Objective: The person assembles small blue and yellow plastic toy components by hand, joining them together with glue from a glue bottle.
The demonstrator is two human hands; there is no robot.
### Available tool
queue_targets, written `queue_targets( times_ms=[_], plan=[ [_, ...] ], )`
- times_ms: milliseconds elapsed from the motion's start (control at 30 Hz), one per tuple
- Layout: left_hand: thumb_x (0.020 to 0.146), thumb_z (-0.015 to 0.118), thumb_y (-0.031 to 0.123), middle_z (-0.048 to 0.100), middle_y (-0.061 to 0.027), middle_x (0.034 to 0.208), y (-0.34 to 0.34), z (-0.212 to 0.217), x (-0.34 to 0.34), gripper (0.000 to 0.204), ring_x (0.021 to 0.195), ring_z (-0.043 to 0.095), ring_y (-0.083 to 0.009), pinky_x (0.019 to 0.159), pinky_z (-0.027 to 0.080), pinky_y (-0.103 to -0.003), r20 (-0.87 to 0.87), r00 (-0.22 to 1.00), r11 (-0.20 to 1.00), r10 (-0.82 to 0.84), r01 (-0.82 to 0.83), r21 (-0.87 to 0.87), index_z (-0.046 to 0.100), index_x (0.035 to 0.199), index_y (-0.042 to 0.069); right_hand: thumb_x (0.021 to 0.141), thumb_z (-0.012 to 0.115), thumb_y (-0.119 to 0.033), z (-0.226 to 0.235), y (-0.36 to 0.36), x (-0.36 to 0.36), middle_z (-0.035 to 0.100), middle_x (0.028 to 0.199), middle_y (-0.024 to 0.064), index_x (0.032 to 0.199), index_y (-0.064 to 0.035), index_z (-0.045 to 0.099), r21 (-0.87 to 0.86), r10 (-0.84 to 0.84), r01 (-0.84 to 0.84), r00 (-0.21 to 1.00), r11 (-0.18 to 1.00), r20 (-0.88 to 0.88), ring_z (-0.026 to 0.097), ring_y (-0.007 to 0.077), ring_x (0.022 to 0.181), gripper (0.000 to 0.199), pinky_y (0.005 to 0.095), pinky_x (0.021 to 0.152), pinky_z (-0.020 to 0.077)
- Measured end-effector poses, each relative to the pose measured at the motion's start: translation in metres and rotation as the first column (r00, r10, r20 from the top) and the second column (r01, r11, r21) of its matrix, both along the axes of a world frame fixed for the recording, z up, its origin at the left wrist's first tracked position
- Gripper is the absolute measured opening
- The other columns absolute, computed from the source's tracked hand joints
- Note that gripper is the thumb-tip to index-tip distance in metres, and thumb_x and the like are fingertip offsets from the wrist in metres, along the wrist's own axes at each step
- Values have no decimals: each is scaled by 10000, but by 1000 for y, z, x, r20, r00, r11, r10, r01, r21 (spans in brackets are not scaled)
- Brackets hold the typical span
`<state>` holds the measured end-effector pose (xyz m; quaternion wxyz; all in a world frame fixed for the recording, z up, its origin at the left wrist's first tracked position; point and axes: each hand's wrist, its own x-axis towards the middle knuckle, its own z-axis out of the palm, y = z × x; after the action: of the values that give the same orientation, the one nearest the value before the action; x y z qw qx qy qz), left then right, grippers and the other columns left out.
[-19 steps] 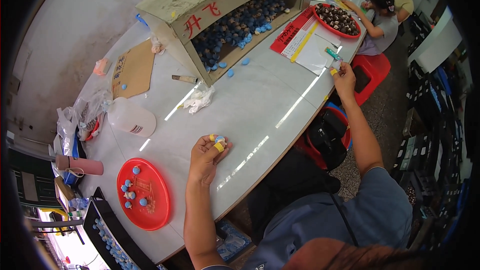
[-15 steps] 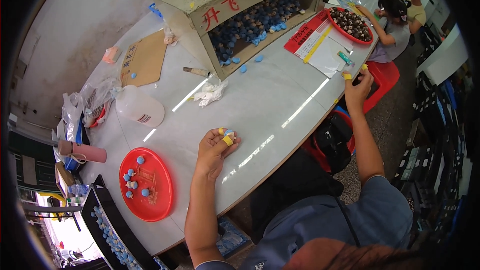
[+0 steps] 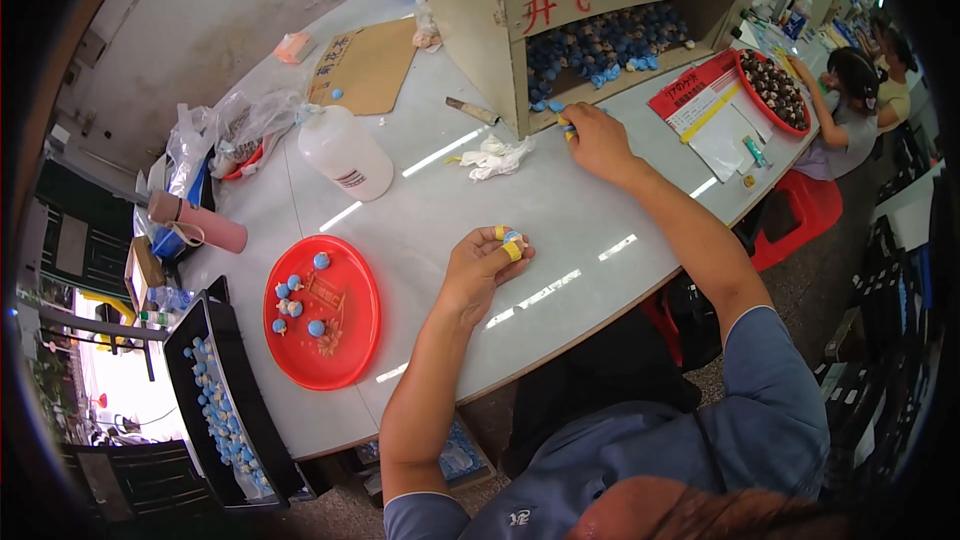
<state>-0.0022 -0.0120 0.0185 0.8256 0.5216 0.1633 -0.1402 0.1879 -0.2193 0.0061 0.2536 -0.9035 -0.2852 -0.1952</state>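
My left hand [image 3: 484, 272], with yellow wraps on its fingertips, is held above the grey table. Thumb and finger pinch a small blue-and-white figure piece [image 3: 513, 238]. Farther off, my right hand [image 3: 602, 147] reaches to the front edge of a beige box [image 3: 470, 50]. Its yellow-wrapped fingertips are closed, and a bit of blue shows between them, a small blue piece. Inside the box lies a heap of blue pieces [image 3: 630, 35]. A red round tray [image 3: 345, 360] to the left of my left hand bears several blue-and-white pieces [image 3: 316, 328].
Around the table are a white bottle [image 3: 345, 155], a crumpled tissue [image 3: 495, 157], a pink flask [image 3: 205, 223], cardboard [image 3: 370, 65], papers [image 3: 715, 130] and a red bowl of brown pieces [image 3: 775, 90]. A black crate [image 3: 215, 315] holds more blue pieces. Another person [image 3: 850, 100] sits at far right.
My right hand has moved from beyond the table's right edge to the front of the box and closed its fingers. The left keeps its pinch on the figure piece. The view has shifted.
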Motion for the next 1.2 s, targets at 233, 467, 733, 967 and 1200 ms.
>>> queue_targets(
  times_ms=[233,467,733,967,1200],
  plan=[
    [881,681,52,645,-139,1076,4,-3,2,315,974,662,-211,841,562,-269,1,994,991,110,-110,-80,489,1121,-19,850,615,-64,50,10,-37,643,925,89,994,-10,594,478,507,-170,328,862,-797,665,198,774,155,308,638,516],
    [900,666,69,636,-139,1080,3,-5,5,288,1013,652,-222,867,550,-273,7,993,988,121,-119,-101,506,1121,-23,863,619,-63,39,34,-61,612,929,83,1024,20,577,654,653,-235,-91,719,-752,627,129,729,186,245,629,507],
    [919,637,59,631,-146,1069,5,-3,4,294,989,664,-226,828,557,-250,3,985,974,174,-172,-148,468,1133,-48,898,594,-22,24,47,-86,609,964,61,1063,18,591,731,734,-114,225,673,-641,596,100,791,169,235,655,495],
    [957,564,70,620,-152,1109,7,-1,6,213,1044,653,-239,848,569,-265,-42,978,954,205,-209,-214,502,1136,-28,901,617,-32,19,46,-82,635,963,46,1058,21,616,589,645,-282,468,757,-604,598,102,919,165,250,819,502],
    [971,471,-2,599,-172,1159,7,-4,7,224,1070,640,-246,864,580,-258,-21,983,950,181,-180,-255,486,1188,-56,890,639,-37,18,40,-75,648,1010,62,1093,34,617,691,706,-196,368,696,-606,609,116,940,216,262,858,501]
  ],
)
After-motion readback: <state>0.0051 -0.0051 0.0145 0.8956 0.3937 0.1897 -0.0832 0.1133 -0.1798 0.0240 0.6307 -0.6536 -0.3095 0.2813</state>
